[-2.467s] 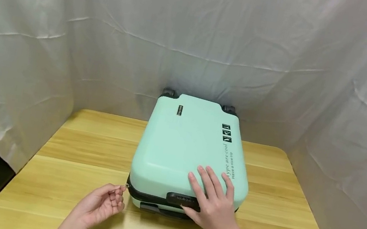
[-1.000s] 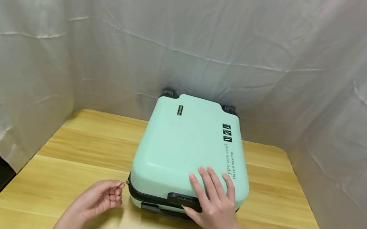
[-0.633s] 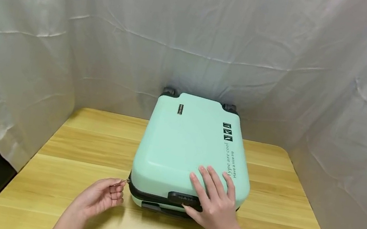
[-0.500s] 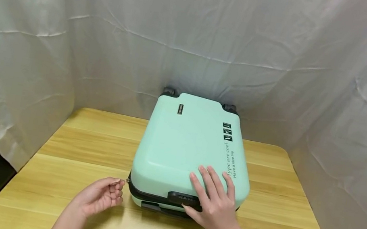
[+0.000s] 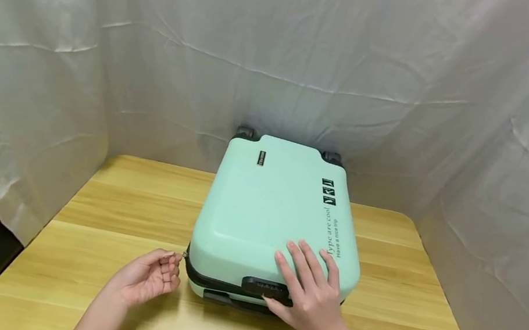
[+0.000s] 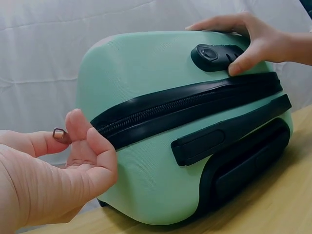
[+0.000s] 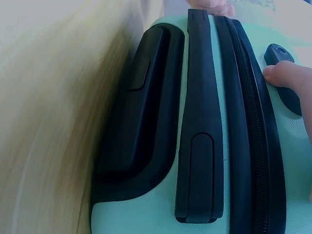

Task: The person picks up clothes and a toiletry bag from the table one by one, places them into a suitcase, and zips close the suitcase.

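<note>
Suitcase (image 5: 267, 207), mint green, lies flat on the desk (image 5: 128, 212), its wheels at the far end near the grey curtain (image 5: 282, 62) and its black carry handle (image 7: 201, 117) at the end facing me. My left hand (image 5: 146, 278) pinches the metal zip pull (image 6: 59, 134) at the near left corner, its other fingers loosely curled. My right hand (image 5: 312, 297) grasps nothing: fingers spread on the lid, thumb resting at the black lock (image 6: 207, 56).

The suitcase (image 5: 267, 207) lies on the table (image 5: 128, 212); wheels (image 5: 246, 132) at its far end; curtain (image 5: 284, 50) behind.
</note>
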Available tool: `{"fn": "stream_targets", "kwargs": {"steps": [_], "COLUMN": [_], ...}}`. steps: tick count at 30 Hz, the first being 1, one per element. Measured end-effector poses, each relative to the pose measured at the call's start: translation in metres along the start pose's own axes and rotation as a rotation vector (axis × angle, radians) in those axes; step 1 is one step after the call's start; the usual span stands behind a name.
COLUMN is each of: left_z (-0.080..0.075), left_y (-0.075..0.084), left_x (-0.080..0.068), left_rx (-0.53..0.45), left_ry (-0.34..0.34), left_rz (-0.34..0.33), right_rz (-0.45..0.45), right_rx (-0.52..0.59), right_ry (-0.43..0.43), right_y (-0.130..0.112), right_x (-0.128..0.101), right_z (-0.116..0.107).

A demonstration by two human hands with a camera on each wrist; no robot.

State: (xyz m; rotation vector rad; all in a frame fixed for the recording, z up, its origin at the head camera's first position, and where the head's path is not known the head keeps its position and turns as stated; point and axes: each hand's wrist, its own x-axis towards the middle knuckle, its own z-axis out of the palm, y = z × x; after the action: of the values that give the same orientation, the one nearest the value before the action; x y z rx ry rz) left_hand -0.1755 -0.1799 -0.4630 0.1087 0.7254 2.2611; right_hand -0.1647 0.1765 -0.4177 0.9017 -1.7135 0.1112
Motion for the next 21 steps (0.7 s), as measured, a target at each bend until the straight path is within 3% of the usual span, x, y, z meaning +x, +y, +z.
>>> {"fn": "stream_targets", "kwargs": {"steps": [21], "left_z": [0.0017], "left_y": [0.0012], "left_x": [0.0066], "left_rx": [-0.041], "left_ry": [0.053], "left_rz": [-0.011], "right_rz": [0.000], "right_rx": [0.001], "right_ry": [0.012], "right_y": [0.0005], "right_x": [0.0024], "right_z": [-0.0018]}}
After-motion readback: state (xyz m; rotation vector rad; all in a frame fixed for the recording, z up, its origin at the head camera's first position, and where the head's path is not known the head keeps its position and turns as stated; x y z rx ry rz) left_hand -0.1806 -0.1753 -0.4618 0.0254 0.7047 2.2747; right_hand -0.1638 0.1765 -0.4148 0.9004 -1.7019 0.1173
